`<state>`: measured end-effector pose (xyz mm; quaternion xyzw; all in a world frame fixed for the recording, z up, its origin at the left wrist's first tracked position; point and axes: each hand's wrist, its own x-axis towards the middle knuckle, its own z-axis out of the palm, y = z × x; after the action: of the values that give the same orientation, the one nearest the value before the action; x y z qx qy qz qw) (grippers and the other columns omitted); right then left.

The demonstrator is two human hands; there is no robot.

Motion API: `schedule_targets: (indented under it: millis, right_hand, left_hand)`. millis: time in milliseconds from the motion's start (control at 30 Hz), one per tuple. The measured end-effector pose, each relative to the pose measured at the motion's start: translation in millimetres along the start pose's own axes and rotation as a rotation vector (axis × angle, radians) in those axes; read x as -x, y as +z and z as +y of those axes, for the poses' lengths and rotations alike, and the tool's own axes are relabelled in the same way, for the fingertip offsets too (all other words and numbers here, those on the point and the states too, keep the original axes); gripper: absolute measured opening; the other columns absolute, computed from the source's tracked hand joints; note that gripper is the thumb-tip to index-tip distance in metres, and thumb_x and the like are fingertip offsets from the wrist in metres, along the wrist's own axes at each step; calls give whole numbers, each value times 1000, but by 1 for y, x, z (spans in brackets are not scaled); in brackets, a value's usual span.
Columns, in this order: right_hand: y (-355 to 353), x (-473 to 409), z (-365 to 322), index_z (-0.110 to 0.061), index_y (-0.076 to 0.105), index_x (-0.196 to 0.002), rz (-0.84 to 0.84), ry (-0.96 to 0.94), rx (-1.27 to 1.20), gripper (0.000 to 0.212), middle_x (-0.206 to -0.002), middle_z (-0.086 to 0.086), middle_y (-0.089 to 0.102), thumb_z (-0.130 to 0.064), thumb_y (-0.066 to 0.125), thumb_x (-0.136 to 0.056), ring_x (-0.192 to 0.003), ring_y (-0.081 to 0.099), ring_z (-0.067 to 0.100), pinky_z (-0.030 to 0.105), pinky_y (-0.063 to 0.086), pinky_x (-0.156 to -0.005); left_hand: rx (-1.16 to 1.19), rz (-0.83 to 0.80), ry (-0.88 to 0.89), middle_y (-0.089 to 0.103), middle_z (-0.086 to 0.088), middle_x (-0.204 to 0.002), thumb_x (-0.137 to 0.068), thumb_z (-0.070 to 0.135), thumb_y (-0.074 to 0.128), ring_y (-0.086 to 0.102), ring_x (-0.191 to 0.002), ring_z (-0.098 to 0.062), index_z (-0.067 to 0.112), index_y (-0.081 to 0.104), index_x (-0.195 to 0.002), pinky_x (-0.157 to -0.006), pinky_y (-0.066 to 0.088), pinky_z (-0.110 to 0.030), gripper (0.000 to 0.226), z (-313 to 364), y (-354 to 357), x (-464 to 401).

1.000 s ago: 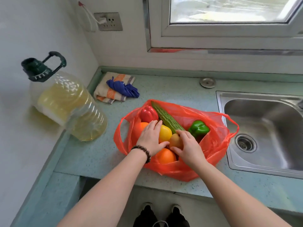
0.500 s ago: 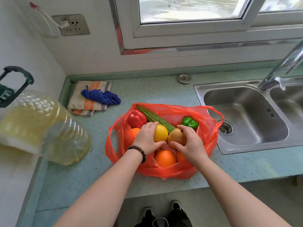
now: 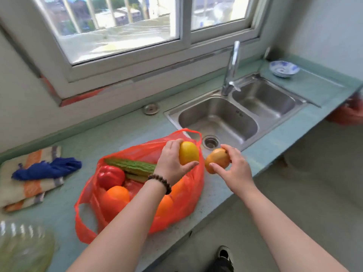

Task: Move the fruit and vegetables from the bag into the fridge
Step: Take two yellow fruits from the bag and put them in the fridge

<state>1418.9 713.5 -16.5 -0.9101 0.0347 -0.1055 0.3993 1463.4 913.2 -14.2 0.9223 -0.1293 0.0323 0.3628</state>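
A pale green kitchen counter (image 3: 121,132) runs under a white-framed window (image 3: 125,36), with a steel double sink (image 3: 235,118) set into it on the right and a tall tap (image 3: 232,65) rising at its far edge. A blue-and-white dish (image 3: 283,68) sits on the counter at the far right. On the left lies a folded striped towel (image 3: 25,185) with a blue cloth (image 3: 47,170) bunched on top of it, and the blurred shoulder of a clear oil bottle (image 3: 21,246) fills the near left corner.

The orange plastic bag (image 3: 182,201) lies open on the counter just left of the sink. Inside it show a red pepper (image 3: 111,176), a ridged green gourd (image 3: 131,166) lying across the far side, and an orange (image 3: 117,194); another orange fruit (image 3: 166,205) glows through the bag's right wall.

The left hand (image 3: 170,163), a beaded bracelet (image 3: 160,182) on its wrist, holds a yellow lemon (image 3: 188,153) above the bag's far right corner, fingers and thumb curled around it. The right hand (image 3: 235,167) holds a yellow-orange mango (image 3: 217,160) in its fingertips, just right of the bag and above the counter's edge near the sink drain. The two fruits are close together but not touching. A dark shoe (image 3: 224,255) shows on the floor below.
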Motion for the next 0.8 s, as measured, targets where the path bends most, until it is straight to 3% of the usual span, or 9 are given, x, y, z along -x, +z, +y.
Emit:
schedule_targets:
  millis: [100, 367, 800]
  right_hand:
    - [-38, 20, 27, -20, 51, -127, 125, 131, 23, 63, -123, 1, 53, -28, 78, -71, -111, 51, 16, 14, 31, -89]
    - [-148, 94, 98, -19, 52, -125, 490, 383, 48, 61, -125, -1, 53, -23, 79, -70, -104, 47, 7, 7, 29, -84]
    - [-312, 255, 201, -19, 52, -124, 974, 674, 141, 62, -120, 0, 56, -25, 80, -69, -104, 56, 18, 28, 45, -88]
  left_hand:
    - [29, -101, 105, 46, -8, -126, -68, 45, 78, 43, -120, -23, 12, 43, -131, -104, 32, -29, 79, 40, 33, -14]
    - [112, -378, 375, 42, -5, -131, -69, 45, 77, 42, -122, -21, 14, 39, -135, -102, 32, -27, 82, 176, 135, -21]
    - [192, -717, 794, 40, 0, -131, -70, 47, 76, 41, -123, -17, 17, 37, -135, -99, 34, -24, 82, 397, 296, 48]
